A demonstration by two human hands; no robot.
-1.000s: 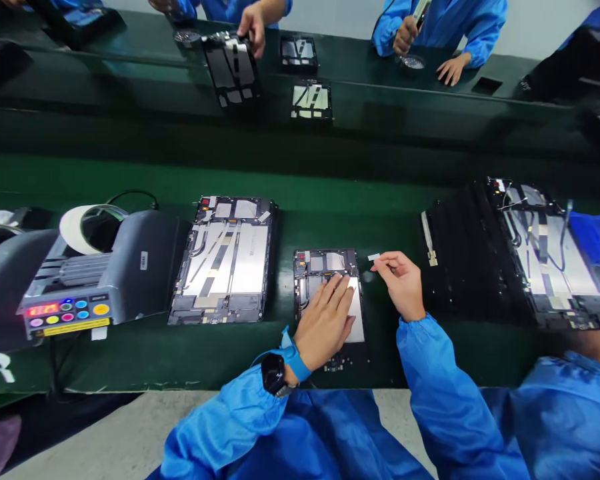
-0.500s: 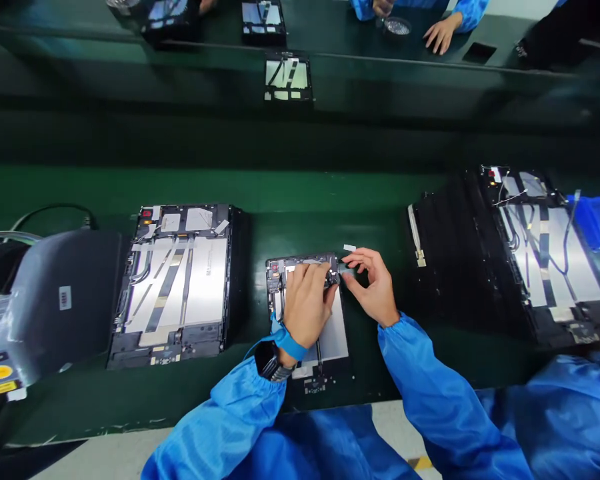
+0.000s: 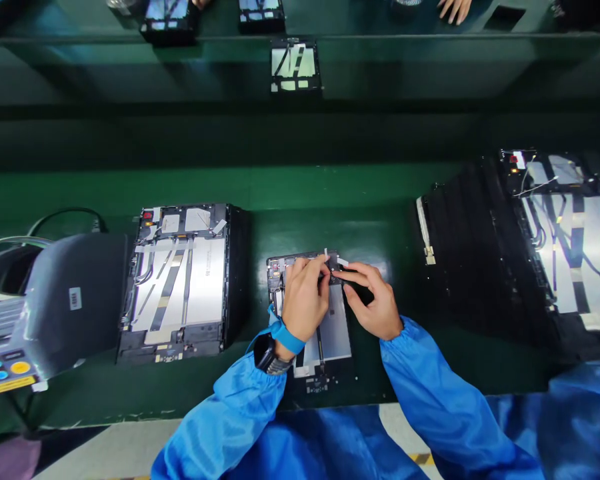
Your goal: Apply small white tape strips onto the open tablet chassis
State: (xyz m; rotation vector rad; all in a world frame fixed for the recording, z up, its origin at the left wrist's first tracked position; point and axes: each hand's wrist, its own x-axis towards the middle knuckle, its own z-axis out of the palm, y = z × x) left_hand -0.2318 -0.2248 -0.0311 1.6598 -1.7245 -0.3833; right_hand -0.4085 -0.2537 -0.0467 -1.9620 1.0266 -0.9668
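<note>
the open device (image 3: 336, 330) lies by the near edge of the counter (image 3: 300, 190). the left hand (image 3: 303, 299) curls over its far end, fingers bunched; whether they pinch anything, i cannot tell. the right hand (image 3: 375, 305) has thumb and forefinger parted, a white strip (image 3: 343, 263) at the forefinger's tip

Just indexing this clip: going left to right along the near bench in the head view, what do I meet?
Grey machine → first device stack → left hand → right hand → second device stack.
</note>
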